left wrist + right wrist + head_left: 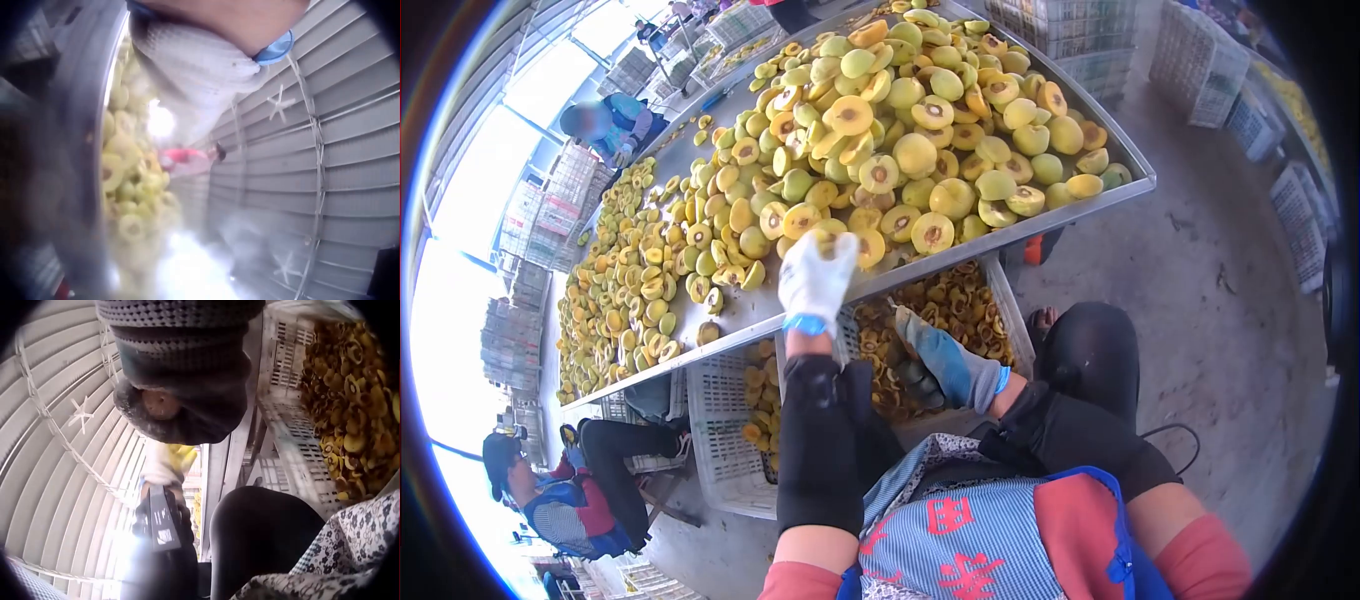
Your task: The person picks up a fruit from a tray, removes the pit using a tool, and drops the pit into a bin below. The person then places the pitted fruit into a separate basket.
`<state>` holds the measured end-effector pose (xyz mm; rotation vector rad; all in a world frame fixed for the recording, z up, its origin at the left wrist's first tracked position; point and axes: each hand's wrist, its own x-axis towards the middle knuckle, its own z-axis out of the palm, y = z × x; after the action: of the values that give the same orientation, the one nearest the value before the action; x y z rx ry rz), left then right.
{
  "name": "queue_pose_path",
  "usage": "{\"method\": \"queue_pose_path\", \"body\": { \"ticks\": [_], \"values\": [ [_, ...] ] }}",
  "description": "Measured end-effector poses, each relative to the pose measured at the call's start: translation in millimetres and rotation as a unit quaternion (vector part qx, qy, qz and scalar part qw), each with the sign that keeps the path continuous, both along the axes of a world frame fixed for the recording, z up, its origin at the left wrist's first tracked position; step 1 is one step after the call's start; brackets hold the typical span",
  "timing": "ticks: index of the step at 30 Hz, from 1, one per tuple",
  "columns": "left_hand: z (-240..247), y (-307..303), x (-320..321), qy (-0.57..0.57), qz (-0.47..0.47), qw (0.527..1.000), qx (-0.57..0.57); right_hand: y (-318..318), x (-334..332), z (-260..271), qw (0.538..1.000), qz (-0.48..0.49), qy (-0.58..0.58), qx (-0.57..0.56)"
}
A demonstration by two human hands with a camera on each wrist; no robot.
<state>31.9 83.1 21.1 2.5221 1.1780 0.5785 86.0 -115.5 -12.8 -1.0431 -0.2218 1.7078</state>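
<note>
My left hand (815, 280), in a white glove with a blue wristband, is at the near edge of a metal table (1000, 236). Its thumb and fingers hold a halved yellow stone fruit (182, 456), blurred in the right wrist view. Below the edge, my right hand (950, 362) in a worn blue-grey glove has its dark-tipped fingers curled. A round brown end (161, 404) of a small tool shows between them; the rest is hidden. Yellow-green fruit halves (915, 155), many with brown stones, are heaped on the table.
Under the table, a white crate (1018, 312) holds cut fruit pieces (975, 305); another crate (725, 440) stands to its left. A seated person (560, 500) works at the lower left, another person (605, 128) at the far left. Stacked crates (1200, 65) stand at the right.
</note>
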Motion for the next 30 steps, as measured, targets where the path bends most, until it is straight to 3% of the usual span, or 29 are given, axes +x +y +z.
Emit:
{"method": "queue_pose_path", "body": {
  "ticks": [1,2,3,5,7,10,11,15,16,17,19,21,30],
  "values": [
    [-21.4,7.3,15.0,0.050,0.009,0.998,0.025,-1.5,4.2,1.6,1.000,-0.004,-0.024,-0.002],
    [-31.5,13.8,29.9,0.111,-0.014,0.994,0.018,-1.3,5.1,-6.4,0.990,-0.042,-0.121,0.054],
    [-29.0,10.1,36.0,0.099,-0.028,0.995,-0.010,0.4,3.1,-23.0,0.967,-0.080,-0.217,0.110],
    [-25.1,3.3,39.8,0.042,-0.061,0.996,-0.057,6.8,-2.8,-46.7,0.934,-0.184,-0.242,0.190],
    [-27.0,-6.2,28.2,-0.050,-0.097,0.989,-0.096,18.6,-11.7,-52.2,0.913,-0.312,-0.102,0.241],
    [-23.6,-16.9,9.6,-0.266,-0.109,0.953,-0.092,19.5,-3.5,-45.0,0.888,-0.273,-0.286,0.235],
    [-35.1,-9.1,1.9,-0.300,-0.135,0.939,-0.098,18.0,-2.8,-39.2,0.890,-0.258,-0.288,0.240],
    [-17.7,-51.3,-25.9,-0.427,-0.122,0.787,-0.428,18.9,-9.2,-31.2,0.885,-0.226,-0.319,0.251],
    [-11.6,-65.5,-24.8,-0.439,-0.093,0.802,-0.395,19.3,-12.6,-32.3,0.881,-0.225,-0.333,0.250],
    [-25.7,-62.8,-27.1,-0.396,-0.131,0.870,-0.263,18.9,-15.2,-31.8,0.883,-0.210,-0.345,0.241],
    [-21.9,-74.0,-20.9,-0.428,-0.128,0.854,-0.267,17.4,-17.1,-29.9,0.884,-0.179,-0.370,0.222],
    [-2.9,-97.7,-13.5,-0.556,-0.039,0.646,-0.521,14.2,-17.3,-24.2,0.896,-0.177,-0.352,0.206],
    [-20.5,-90.6,-20.1,-0.528,-0.046,0.674,-0.515,12.8,-14.6,-18.0,0.891,-0.145,-0.390,0.184]
  ]
}}
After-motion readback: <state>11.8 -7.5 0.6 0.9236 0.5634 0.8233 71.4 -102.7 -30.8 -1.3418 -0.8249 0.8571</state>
